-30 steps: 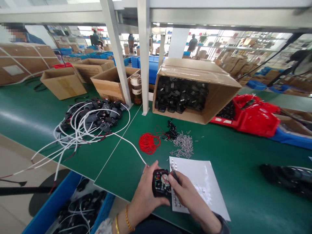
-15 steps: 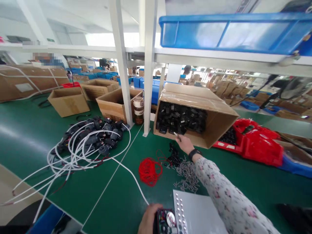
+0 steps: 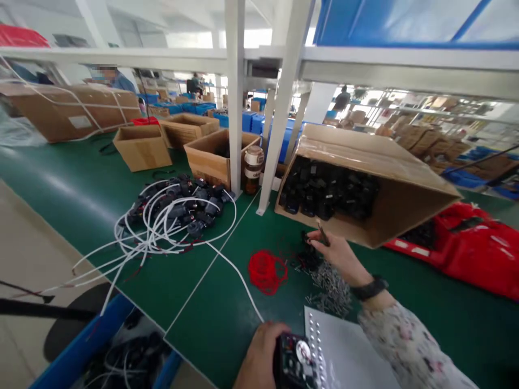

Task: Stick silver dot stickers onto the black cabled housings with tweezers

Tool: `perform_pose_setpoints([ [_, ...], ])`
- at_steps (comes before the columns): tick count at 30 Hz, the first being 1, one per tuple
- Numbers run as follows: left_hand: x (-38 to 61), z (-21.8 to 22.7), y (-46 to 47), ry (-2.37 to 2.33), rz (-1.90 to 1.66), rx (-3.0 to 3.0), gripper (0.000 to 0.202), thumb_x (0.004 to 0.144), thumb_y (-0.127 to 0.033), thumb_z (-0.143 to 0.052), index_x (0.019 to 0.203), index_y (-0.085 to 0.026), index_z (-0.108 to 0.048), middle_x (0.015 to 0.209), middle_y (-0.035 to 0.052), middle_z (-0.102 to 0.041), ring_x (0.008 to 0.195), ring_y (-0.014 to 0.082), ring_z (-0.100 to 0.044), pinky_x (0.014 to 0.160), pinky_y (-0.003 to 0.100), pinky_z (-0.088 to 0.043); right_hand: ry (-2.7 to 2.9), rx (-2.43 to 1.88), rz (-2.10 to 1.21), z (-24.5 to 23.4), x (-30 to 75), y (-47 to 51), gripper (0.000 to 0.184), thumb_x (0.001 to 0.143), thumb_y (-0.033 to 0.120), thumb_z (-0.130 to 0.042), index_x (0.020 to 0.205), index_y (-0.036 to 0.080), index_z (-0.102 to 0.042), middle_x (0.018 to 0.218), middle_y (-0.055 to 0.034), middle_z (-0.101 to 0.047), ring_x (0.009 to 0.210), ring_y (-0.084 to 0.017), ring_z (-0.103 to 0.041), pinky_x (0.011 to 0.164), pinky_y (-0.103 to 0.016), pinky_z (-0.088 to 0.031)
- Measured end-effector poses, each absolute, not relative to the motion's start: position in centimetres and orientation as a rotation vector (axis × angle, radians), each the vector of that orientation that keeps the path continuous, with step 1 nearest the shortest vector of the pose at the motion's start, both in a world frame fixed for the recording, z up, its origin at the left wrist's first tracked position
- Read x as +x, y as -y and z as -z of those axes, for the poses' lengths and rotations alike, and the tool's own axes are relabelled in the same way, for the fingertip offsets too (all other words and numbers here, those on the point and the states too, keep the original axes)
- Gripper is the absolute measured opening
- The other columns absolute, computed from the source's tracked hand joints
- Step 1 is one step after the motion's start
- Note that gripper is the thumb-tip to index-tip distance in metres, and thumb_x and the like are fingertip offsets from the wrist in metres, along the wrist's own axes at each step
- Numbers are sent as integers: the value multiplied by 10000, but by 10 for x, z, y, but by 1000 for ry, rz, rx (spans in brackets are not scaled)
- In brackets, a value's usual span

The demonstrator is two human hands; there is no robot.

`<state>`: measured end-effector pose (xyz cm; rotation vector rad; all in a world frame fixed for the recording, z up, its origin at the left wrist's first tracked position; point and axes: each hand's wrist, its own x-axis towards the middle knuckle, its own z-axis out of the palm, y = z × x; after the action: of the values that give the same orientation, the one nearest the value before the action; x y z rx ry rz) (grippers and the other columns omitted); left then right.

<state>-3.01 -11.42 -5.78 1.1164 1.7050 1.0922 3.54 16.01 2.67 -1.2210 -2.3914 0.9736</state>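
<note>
My left hand (image 3: 261, 356) is closed around a black housing (image 3: 290, 362) with its open face up, showing a circuit board and a round whitish disc. A white cable (image 3: 243, 278) runs up to that hand from the coiled bundle. My right hand (image 3: 340, 256) reaches over the pile of small black parts (image 3: 308, 259), fingers pinched. A slim metal tool (image 3: 323, 233), its kind unclear, sticks up from that hand. At the fingertips is a small black part (image 3: 305, 237). Loose screws (image 3: 332, 289) lie below the right hand, and a tangle of red wire (image 3: 265, 273) to their left.
A tipped cardboard box (image 3: 405, 210) of black housings opens toward me. Coiled white cables (image 3: 162, 216) with dark parts lie left. A grey sheet (image 3: 352, 346) with a row of silver discs is beside the housing. Shelf posts (image 3: 279, 108) rise behind; red bags (image 3: 482, 248) sit right.
My right hand has drawn back from the box's front edge to the small black parts, and its fingers now pinch there. The view has swung left; the left hand still holds the housing.
</note>
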Motion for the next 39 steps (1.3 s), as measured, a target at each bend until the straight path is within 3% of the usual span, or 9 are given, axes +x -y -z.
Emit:
perform_pose_setpoints([
  [3, -29, 56, 114, -1606, -1226, 1140, 900, 449, -430, -871, 1210, -207, -445, 1201, 129, -501, 1116, 350, -494, 996, 502, -385, 2146, -1206, -1364, -36, 82, -92, 329, 824, 445, -507, 982, 166, -581, 767, -25, -630, 455, -103, -417, 420, -233, -286],
  [5, -28, 51, 116, -1563, -1328, 1147, 896, 506, -606, -798, 1217, -204, -429, 1177, 122, -507, 1086, 321, -508, 973, 480, -405, 1923, -1211, -1635, -36, 112, -49, 360, 794, 497, -558, 948, 172, -578, 715, -15, -608, 402, -72, -302, 392, -219, -194],
  [8, -25, 42, 118, -1585, -1333, 1228, 891, 489, -695, -743, 1178, -207, -458, 1125, 110, -526, 1050, 315, -516, 926, 473, -431, 1866, -1188, -1739, -30, 141, -3, 316, 769, 472, -626, 894, 182, -610, 757, -43, -641, 459, -97, -396, 425, -225, -272],
  [14, -11, 26, 118, -1733, -1214, 1477, 693, 575, -508, -808, 1107, -214, -476, 998, 69, -566, 915, 265, -546, 828, 426, -464, 2077, -1051, -1389, -22, 134, 37, 82, 770, 216, -571, 764, 212, -653, 765, -30, -636, 690, -182, -576, 629, -266, -458],
  [19, -5, 22, 117, -1802, -1157, 1534, 642, 602, -459, -801, 1094, -218, -466, 973, 65, -571, 897, 264, -543, 797, 412, -465, 2392, -769, -1129, -16, 133, 41, 226, 855, 83, -430, 897, 195, -622, 882, -57, -605, 789, -184, -602, 686, -273, -493],
  [26, -6, 13, 116, -1700, -1081, 1652, 641, 644, -461, -785, 1131, -229, -439, 1020, 62, -566, 942, 267, -526, 860, 435, -433, 2897, -495, -734, -29, 144, 33, 413, 741, -81, -363, 999, 166, -570, 1008, -86, -602, 774, -227, -617, 621, -330, -541],
  [29, -5, 12, 116, -1731, -1069, 1630, 677, 598, -438, -824, 1114, -232, -438, 1020, 51, -564, 936, 260, -525, 832, 412, -444, 2867, -598, -710, -25, 144, 38, 417, 752, -73, -374, 1033, 185, -543, 998, -71, -604, 710, -217, -616, 601, -334, -540],
  [34, -2, 15, 115, -1785, -1096, 1650, 639, 613, -394, -819, 1098, -220, -440, 998, 56, -567, 913, 256, -527, 819, 415, -450, 2733, -818, -614, -12, 141, 48, 99, 865, 111, -476, 867, 192, -533, 854, -55, -583, 596, -212, -601, 481, -307, -471],
  [39, 1, 25, 115, -1824, -1119, 1606, 644, 612, -334, -811, 1121, -217, -434, 1012, 67, -565, 937, 271, -532, 849, 446, -447, 2511, -1150, -792, -18, 126, 38, 137, 759, 187, -612, 856, 221, -521, 929, -33, -551, 667, -191, -589, 545, -287, -452],
])
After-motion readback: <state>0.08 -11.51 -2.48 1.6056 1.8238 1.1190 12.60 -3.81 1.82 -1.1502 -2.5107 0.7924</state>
